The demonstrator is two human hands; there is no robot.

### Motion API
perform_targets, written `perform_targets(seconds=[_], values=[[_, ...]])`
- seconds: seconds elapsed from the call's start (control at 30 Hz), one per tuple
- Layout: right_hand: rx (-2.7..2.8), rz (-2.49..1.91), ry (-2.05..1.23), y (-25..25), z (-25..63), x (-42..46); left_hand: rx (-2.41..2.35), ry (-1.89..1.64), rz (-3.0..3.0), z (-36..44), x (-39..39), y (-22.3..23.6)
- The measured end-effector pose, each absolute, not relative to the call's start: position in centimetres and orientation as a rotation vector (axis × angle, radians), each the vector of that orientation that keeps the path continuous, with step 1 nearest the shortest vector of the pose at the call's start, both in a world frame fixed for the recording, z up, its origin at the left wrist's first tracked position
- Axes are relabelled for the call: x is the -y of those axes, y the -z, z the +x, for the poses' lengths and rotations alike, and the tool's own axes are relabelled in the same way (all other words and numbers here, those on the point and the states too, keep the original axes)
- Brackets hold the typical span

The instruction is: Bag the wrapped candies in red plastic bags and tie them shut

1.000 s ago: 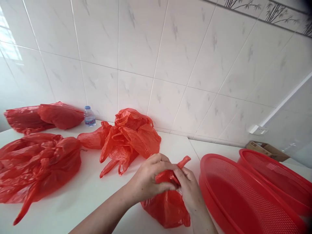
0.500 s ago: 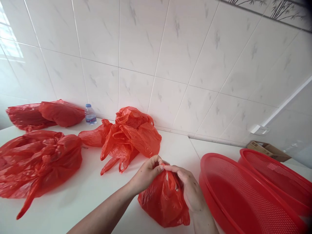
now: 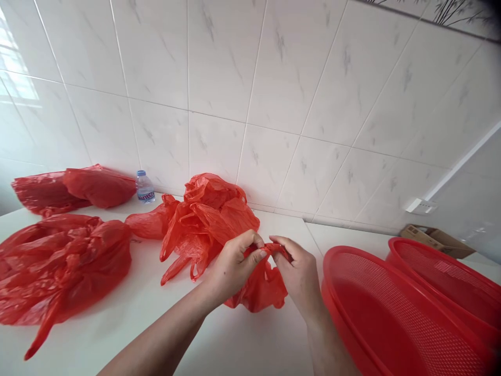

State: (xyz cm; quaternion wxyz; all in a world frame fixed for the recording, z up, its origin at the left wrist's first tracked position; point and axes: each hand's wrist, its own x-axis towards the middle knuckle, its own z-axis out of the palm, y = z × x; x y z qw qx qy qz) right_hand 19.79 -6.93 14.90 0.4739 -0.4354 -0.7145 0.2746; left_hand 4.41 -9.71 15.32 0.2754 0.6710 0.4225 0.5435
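A red plastic bag point(image 3: 256, 292) hangs from my two hands, its top gathered between them. My left hand point(image 3: 239, 263) pinches one side of the gathered top between thumb and fingers. On the other side, my right hand point(image 3: 299, 269) grips a bunched strip of the same bag. The bag's lower part sags over the white table, partly hidden behind my left hand. Just behind it lies a heap of crumpled red plastic bags point(image 3: 215, 209).
A large red plastic bag point(image 3: 62, 266) fills the left side, with more red bags point(image 3: 99, 185) behind. A water bottle point(image 3: 145, 188) stands by the tiled wall. Red mesh baskets point(image 3: 376, 308) sit close on my right, near a cardboard box point(image 3: 434, 240) and a white socket point(image 3: 421, 207).
Both hands have raised the bag's top and moved slightly away from me. The bag's body has lifted with them and looks slacker. My right hand now grips a bunched strip.
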Motion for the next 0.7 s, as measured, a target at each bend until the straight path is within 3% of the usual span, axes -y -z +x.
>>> perform_targets(seconds=[0.23, 0.5, 0.7], values=[[1.640, -0.955, -1.236, -11.3, 20.1, 7.5, -1.409, -1.298, 2.037, 2.8, 10.5, -11.4], [1.284, -1.351, -0.789, -5.1, 22.8, 4.8, -1.362, -0.997, 2.173, -0.1, 14.3, -9.1], [1.293, -1.431, -0.804, -2.7, 24.0, 4.4, -1.404, -1.007, 1.862, -2.2, 16.1, -6.8]])
